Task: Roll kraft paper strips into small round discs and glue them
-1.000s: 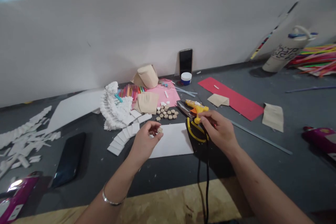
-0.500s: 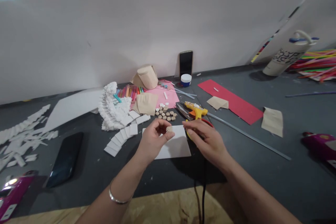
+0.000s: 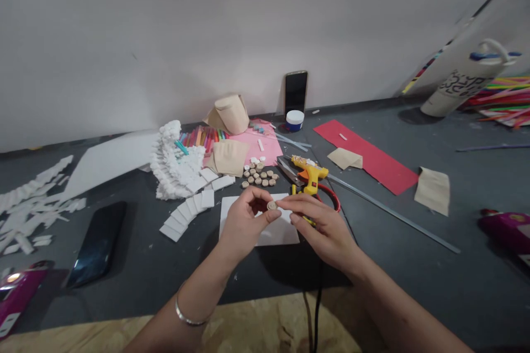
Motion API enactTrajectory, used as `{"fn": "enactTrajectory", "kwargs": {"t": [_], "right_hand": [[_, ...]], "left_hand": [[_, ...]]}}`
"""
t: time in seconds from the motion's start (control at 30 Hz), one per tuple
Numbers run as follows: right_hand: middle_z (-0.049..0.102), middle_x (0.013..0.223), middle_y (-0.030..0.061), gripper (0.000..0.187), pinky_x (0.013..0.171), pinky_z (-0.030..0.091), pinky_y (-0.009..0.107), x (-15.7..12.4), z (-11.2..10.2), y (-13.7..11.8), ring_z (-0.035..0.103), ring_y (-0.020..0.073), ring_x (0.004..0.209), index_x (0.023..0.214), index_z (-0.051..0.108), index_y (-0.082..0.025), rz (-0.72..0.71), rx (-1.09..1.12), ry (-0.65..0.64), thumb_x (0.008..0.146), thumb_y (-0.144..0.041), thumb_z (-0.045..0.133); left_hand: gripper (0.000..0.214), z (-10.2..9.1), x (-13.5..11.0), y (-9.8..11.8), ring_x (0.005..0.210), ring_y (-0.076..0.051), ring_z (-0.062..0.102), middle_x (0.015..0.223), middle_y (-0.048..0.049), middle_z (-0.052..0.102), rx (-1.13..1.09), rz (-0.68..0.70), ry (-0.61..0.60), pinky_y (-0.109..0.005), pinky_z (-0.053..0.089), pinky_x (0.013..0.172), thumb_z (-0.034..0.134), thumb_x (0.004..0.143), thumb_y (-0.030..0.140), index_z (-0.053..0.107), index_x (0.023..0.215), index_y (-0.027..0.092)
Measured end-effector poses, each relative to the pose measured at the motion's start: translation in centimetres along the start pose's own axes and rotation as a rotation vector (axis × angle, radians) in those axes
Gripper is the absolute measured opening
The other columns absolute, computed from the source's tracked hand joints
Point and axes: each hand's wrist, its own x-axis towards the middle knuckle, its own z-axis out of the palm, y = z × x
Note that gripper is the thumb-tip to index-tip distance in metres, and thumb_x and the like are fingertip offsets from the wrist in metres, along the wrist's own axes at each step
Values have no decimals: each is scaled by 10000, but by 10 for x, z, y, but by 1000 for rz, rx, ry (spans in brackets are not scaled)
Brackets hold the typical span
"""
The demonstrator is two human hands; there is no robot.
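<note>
My left hand (image 3: 242,223) pinches a small round tan disc (image 3: 272,206) between thumb and fingers above a white card (image 3: 285,231). Coming from the right, my right hand (image 3: 323,226) has its fingertips at that same disc, fingers drawn together. A yellow glue gun (image 3: 309,170) lies just behind my hands, beside a red and yellow loop (image 3: 333,198). Further back, several more tan discs (image 3: 260,175) are heaped on the grey tabletop (image 3: 372,265).
White foam squares (image 3: 186,212) and a shredded foam pile (image 3: 174,168) lie left, with a dark phone (image 3: 97,242). A red sheet (image 3: 368,157), tan paper pieces (image 3: 433,190), an upright phone (image 3: 295,92), a small jar (image 3: 294,120) and a white bag (image 3: 464,85) sit behind and right. A black cord (image 3: 317,314) crosses the front edge.
My right hand left the glue gun and came left to meet the disc. My left hand moved right with the disc, over the white card.
</note>
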Motion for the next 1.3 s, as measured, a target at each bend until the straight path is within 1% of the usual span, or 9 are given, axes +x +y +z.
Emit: {"fn": "enactTrajectory", "kwargs": {"t": [0.23, 0.37, 0.47, 0.67, 0.83, 0.93, 1.07, 1.2, 1.3], "right_hand": [[662, 960, 49, 118, 757, 502, 295, -2, 2, 7, 625, 173, 890, 979, 663, -229, 259, 154, 208, 886, -272, 603], [637, 827, 46, 247, 639, 482, 267, 1, 5, 7, 596, 153, 740, 734, 607, -197, 297, 223, 64, 906, -369, 565], [640, 830, 57, 313, 603, 467, 256, 2, 8, 3, 585, 148, 721, 718, 605, -191, 270, 179, -43, 940, -378, 489], [643, 790, 44, 230, 632, 453, 257, 3, 6, 0, 582, 155, 738, 744, 604, -194, 236, 108, -42, 914, -325, 522], [641, 784, 43, 232, 643, 452, 262, 2, 3, 2, 580, 151, 715, 764, 616, -189, 221, 102, 5, 920, -335, 526], [645, 782, 44, 230, 649, 453, 268, 0, 2, 2, 585, 154, 713, 770, 624, -187, 233, 86, 30, 920, -336, 532], [627, 708, 30, 327, 632, 439, 269, -2, -1, -1, 580, 148, 675, 667, 583, -193, 201, 19, 54, 946, -337, 491], [617, 683, 23, 335, 636, 436, 278, -3, -4, 1, 579, 152, 664, 664, 576, -201, 114, -123, 51, 960, -316, 469], [659, 799, 40, 176, 695, 464, 290, -4, 0, 6, 610, 170, 747, 870, 653, -206, 23, -205, -14, 941, -281, 511]], "left_hand": [[251, -9, 2, -1, 777, -139, 559, 835, -6, 597, 124, -14, 11, -269, 441, 725, 759, 711, 265, 627, 907, 180], [212, -16, 12, 2, 746, -148, 552, 813, -6, 597, 347, 72, 13, -281, 432, 710, 754, 729, 294, 635, 865, 183], [232, -23, 34, -3, 742, -153, 533, 821, 3, 594, 553, 179, 64, -283, 424, 709, 776, 710, 266, 591, 831, 194], [264, -41, 86, -19, 839, -205, 555, 878, -37, 594, 862, 266, 146, -326, 424, 772, 798, 680, 239, 607, 854, 182], [138, -53, 103, -5, 806, -188, 571, 893, -55, 619, 901, 361, 199, -324, 431, 799, 648, 827, 276, 640, 925, 178], [76, -58, 96, 12, 788, -176, 558, 817, -34, 605, 886, 379, 273, -300, 428, 768, 587, 847, 226, 591, 785, 182], [260, -64, 63, 27, 690, -165, 525, 660, 2, 544, 908, 413, 320, -292, 415, 697, 557, 883, 335, 508, 663, 204], [213, -72, 15, 25, 843, -185, 587, 823, -41, 629, 979, 444, 215, -305, 440, 787, 499, 915, 279, 542, 721, 202], [155, -81, -18, 20, 894, -190, 606, 885, -47, 659, 1024, 416, 240, -308, 450, 837, 515, 911, 266, 582, 786, 203]]}}
